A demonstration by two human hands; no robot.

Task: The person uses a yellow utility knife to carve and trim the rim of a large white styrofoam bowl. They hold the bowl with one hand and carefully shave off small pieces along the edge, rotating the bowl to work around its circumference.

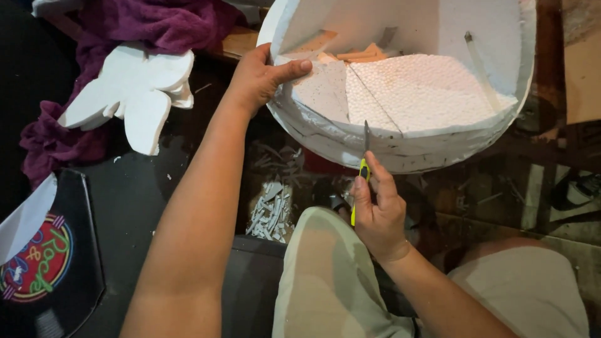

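One head-worn view looks steeply down, close over the lap.

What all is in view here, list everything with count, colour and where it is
Foam round piece: one, white, top centre, held at its rim.
Utility knife: one, yellow handle, blade against the foam's lower rim.
Foam cutout: one, white, upper left on purple cloth.
Foam scraps: many, white, on the floor below the round piece.
Black board: one, with a colourful round sign, lower left.
Left hand: grips the foam rim.
Right hand: holds the knife.
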